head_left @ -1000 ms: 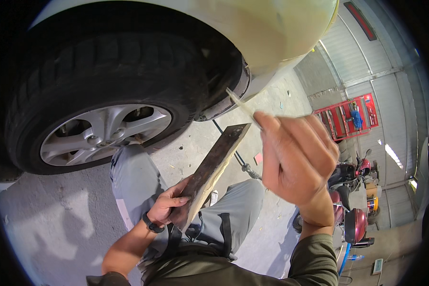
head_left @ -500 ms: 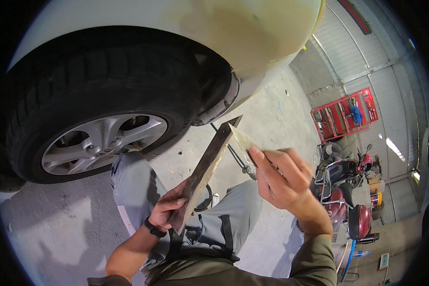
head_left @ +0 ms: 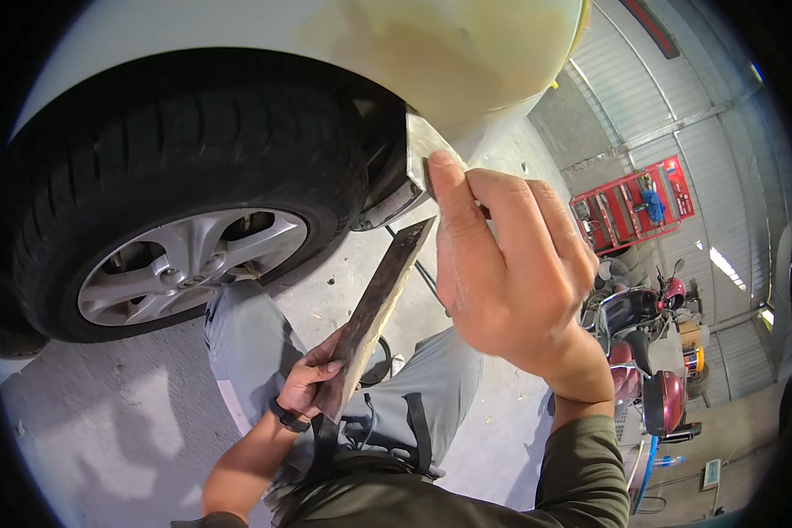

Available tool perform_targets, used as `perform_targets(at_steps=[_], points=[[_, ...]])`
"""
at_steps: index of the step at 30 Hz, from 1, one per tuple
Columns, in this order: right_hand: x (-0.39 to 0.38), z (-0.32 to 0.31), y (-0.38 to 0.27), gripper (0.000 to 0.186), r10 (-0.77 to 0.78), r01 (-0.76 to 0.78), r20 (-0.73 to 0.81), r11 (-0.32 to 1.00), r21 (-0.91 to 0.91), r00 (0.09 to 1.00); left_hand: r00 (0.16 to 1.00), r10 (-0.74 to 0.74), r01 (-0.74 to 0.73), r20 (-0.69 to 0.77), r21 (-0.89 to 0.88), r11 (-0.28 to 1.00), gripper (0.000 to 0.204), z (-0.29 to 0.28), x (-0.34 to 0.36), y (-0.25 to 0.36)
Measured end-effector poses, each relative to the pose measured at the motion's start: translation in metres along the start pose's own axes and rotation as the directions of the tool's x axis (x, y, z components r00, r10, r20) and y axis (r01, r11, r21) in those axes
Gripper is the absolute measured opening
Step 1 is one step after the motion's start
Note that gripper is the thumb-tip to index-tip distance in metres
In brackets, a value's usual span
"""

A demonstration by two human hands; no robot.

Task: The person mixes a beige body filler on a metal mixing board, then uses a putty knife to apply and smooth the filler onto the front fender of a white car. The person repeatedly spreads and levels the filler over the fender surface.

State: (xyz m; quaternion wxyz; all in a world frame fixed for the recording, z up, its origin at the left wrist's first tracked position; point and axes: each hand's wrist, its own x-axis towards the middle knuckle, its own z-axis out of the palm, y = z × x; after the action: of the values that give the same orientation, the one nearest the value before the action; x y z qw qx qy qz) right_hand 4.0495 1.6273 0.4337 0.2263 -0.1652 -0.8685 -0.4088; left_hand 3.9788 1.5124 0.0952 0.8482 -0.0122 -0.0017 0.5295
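Note:
My left hand (head_left: 311, 377) grips the lower end of a long, dark flat board (head_left: 371, 310), which slants up and away over my lap. Cream-coloured putty (head_left: 374, 341) lies along the board's right side. In my right hand (head_left: 517, 264) a pale putty scraper (head_left: 426, 148) is pinched between thumb and fingers. Its blade is up by the corner of the car bumper (head_left: 453, 75), at the wheel arch; whether it touches cannot be told. The bumper is white with yellowish and tan smoothed patches.
Left of my hands is the car's wheel, with a black tyre (head_left: 176, 167) and silver rim (head_left: 189, 264). A red tool rack (head_left: 620, 216) stands by the corrugated wall at right. Below it is a dark red motorbike (head_left: 651, 343). My knees flank the board above the concrete floor.
My right hand has lifted the scraper from the board's far end up to the bumper edge. My left hand and the board have barely moved, tilting slightly.

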Motion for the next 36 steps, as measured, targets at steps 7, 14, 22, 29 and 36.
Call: perform_targets(at_steps=[7, 14, 22, 29, 36], points=[[-0.003, -0.001, -0.005, 0.036, -0.040, 0.040, -0.049, 0.999, 0.003, 0.998, 0.999, -0.047, 0.044, 0.022, 0.131, 0.990, 0.092, -0.002, 0.004, 0.001], [-0.015, 0.009, -0.001, 0.027, 0.051, -0.049, -0.044, 0.998, 0.032, 0.998, 0.999, -0.032, 0.034, -0.017, 0.157, 0.987, 0.096, 0.000, 0.002, 0.001], [-0.030, 0.014, -0.001, 0.042, 0.110, -0.115, 0.089, 0.992, 0.058, 0.990, 0.999, -0.048, 0.049, -0.008, 0.183, 0.982, 0.101, -0.002, 0.006, 0.001], [-0.048, 0.006, 0.002, 0.040, 0.086, -0.114, 0.154, 0.975, 0.188, 0.984, 0.998, -0.041, 0.048, -0.049, 0.140, 0.989, 0.099, -0.001, 0.002, 0.001], [-0.141, 0.002, 0.012, 0.011, 0.559, -0.761, 0.520, 0.421, 0.493, 0.646, 0.997, -0.057, 0.055, 0.052, 0.035, 0.998, 0.093, -0.005, -0.004, 0.004]])
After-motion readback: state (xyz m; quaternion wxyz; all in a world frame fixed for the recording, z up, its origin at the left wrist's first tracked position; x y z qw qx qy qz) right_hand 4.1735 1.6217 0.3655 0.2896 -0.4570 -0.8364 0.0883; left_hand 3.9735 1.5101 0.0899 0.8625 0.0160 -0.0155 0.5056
